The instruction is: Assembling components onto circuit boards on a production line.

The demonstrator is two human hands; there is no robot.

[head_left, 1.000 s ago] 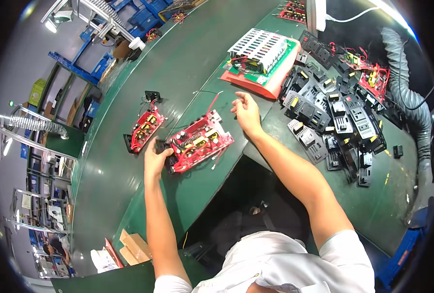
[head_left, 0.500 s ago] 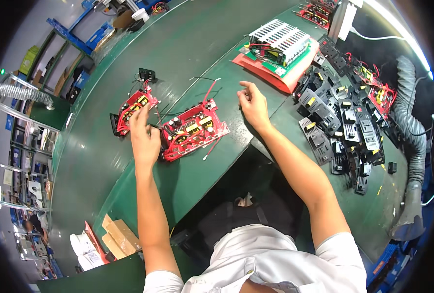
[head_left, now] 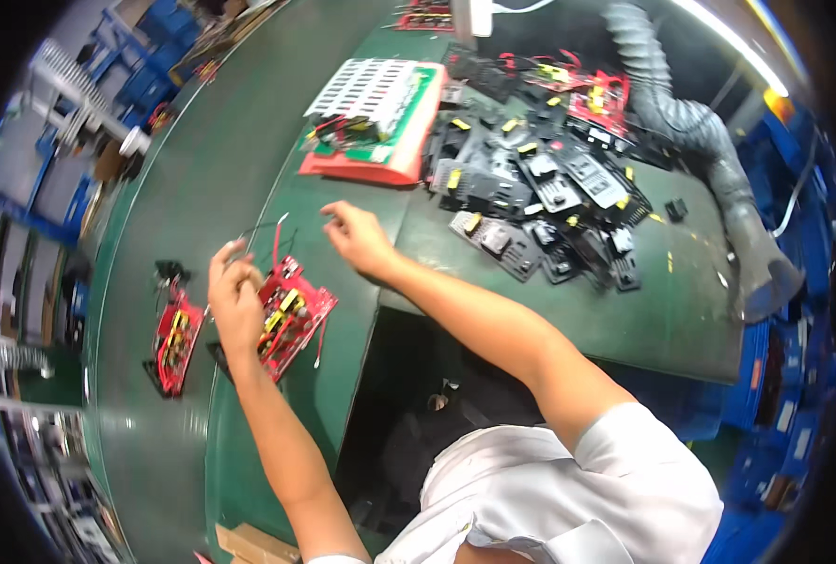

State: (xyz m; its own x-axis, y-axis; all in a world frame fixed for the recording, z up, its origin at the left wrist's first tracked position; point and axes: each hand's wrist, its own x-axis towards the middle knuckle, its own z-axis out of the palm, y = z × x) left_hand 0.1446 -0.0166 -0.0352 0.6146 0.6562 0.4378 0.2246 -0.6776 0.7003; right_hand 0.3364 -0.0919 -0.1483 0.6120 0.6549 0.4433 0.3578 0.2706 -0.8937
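Note:
My left hand (head_left: 236, 293) hovers at the left edge of a red circuit board (head_left: 297, 315), its fingers loosely curled but apart, and no object shows in it. The board carries yellow and black parts, with a red wire standing up at its far end, and the hand hides part of it. Left of the hand lies a smaller red circuit board (head_left: 177, 343) with black end pieces. My right hand (head_left: 359, 241) is in the air to the right of the boards, fingers spread and nothing between them.
A white slotted metal casing on a green board (head_left: 371, 105) rests on an orange-red sheet (head_left: 406, 169) at the back. To its right spreads a pile of black plastic panels (head_left: 502, 193). A grey flexible duct (head_left: 709, 141) stands at the right table edge.
The view has turned to the right, so the boards sit farther left in it. My left hand has come away from the smaller board towards the larger one. The right hand stays empty.

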